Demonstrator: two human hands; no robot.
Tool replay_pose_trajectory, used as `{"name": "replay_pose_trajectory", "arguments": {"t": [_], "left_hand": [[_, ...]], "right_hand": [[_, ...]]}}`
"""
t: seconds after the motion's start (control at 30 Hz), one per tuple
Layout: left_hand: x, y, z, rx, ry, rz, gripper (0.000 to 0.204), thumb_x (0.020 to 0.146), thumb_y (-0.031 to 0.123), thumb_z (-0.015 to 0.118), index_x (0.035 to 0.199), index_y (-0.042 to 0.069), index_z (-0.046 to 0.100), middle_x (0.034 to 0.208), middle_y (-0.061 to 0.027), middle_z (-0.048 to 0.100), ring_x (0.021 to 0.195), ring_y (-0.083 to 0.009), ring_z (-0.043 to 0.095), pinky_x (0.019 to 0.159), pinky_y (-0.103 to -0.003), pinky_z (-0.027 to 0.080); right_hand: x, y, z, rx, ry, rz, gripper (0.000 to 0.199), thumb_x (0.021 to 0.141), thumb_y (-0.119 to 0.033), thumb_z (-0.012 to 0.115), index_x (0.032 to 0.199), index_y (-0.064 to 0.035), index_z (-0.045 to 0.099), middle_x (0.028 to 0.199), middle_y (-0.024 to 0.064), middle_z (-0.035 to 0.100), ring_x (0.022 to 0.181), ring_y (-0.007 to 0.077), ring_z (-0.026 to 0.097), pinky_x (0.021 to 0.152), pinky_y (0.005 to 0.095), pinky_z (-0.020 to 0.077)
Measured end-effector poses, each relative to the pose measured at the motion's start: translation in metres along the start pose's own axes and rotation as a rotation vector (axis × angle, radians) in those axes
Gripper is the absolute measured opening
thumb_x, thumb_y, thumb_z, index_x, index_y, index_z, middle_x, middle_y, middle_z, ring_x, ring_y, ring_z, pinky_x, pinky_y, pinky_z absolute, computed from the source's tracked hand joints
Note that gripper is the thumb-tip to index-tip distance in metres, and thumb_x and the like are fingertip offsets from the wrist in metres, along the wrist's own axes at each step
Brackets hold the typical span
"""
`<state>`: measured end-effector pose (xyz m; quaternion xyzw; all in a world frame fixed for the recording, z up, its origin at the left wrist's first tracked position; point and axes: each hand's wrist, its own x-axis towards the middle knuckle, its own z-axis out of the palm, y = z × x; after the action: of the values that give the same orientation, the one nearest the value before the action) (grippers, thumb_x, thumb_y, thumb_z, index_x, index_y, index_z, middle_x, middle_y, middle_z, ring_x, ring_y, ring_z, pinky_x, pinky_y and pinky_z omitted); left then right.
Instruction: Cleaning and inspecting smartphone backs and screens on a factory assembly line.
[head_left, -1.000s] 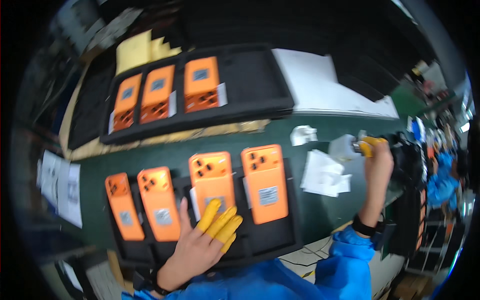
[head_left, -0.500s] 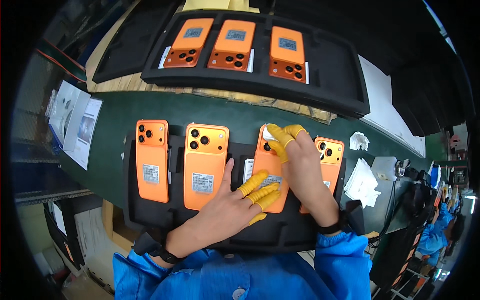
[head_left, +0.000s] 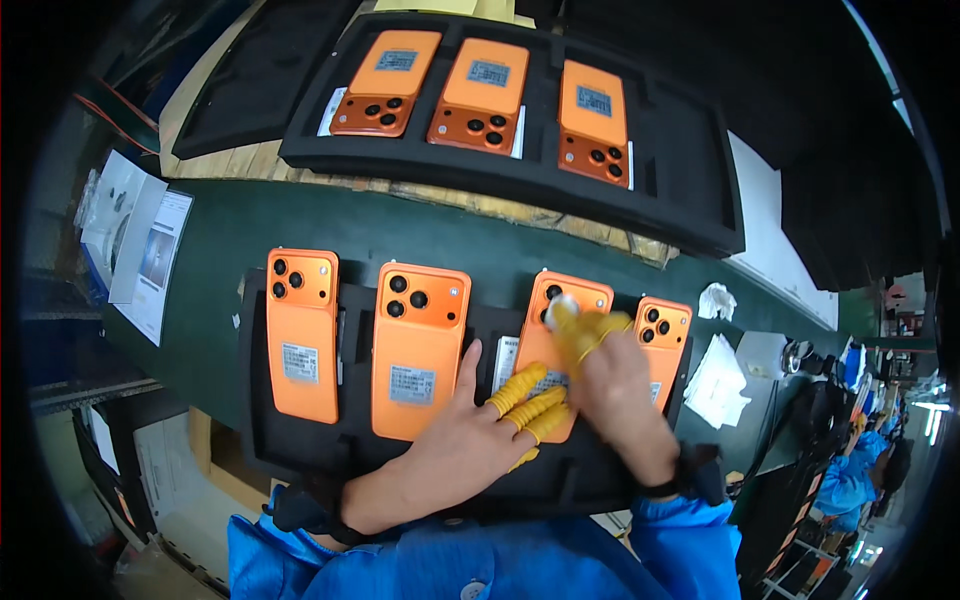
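Observation:
An orange smartphone (head_left: 535, 338) lies back up in a black foam tray (head_left: 290, 455), third from the left. My left hand (head_left: 465, 435), with yellow finger cots, rests its outstretched fingers flat on the phone's lower part, partly hiding its label. My right hand (head_left: 615, 385), slightly blurred and also in yellow finger cots, pinches a white wipe (head_left: 563, 308) at the phone's camera lenses. Two more orange phones, one at the far left (head_left: 302, 345) and one beside my left hand (head_left: 418, 345), lie in the tray. A fourth phone (head_left: 662, 330) is partly behind my right hand.
Beyond the green table (head_left: 230, 230), a second black foam tray (head_left: 680, 180) holds three orange phones. White tissues (head_left: 718, 385) and a crumpled tissue (head_left: 716, 300) lie at the right, near a grey device (head_left: 762, 355). Printed sheets (head_left: 160, 260) stand at the left.
My right hand has moved the wipe down from the phone's top corner to beside the lenses. My left hand stays on the phone. The whole view has shifted slightly.

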<state>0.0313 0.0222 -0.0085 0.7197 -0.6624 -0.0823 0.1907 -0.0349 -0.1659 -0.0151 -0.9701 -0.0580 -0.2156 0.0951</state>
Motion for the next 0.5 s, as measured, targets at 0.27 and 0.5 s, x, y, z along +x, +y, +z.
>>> {"name": "replay_pose_trajectory", "arguments": {"t": [0.27, 0.5], "left_hand": [[-0.004, 0.0, -0.004, -0.013, -0.102, 0.005, 0.03, 0.084, 0.033, 0.063, 0.097, 0.007, 0.065, 0.101, -0.0019, 0.067, 0.119, -0.0199, 0.054, 0.102, -0.074, 0.006], [-0.002, 0.0, -0.005, -0.068, -0.055, -0.01, 0.022, 0.086, 0.026, 0.058, 0.094, 0.007, 0.065, 0.107, -0.0082, 0.066, 0.115, -0.0213, 0.056, 0.103, -0.073, 0.007]], "right_hand": [[0.018, -0.002, -0.002, 0.041, 0.113, 0.163, 0.05, 0.057, 0.002, 0.063, 0.107, 0.004, 0.062, 0.081, 0.0135, 0.051, 0.078, 0.0317, 0.054, 0.064, 0.0381, 0.0468], [0.026, -0.011, -0.004, 0.018, -0.06, 0.202, 0.05, 0.057, 0.004, 0.064, 0.106, 0.0031, 0.063, 0.089, 0.0154, 0.056, 0.08, 0.032, 0.057, 0.068, 0.0387, 0.0481]]}}
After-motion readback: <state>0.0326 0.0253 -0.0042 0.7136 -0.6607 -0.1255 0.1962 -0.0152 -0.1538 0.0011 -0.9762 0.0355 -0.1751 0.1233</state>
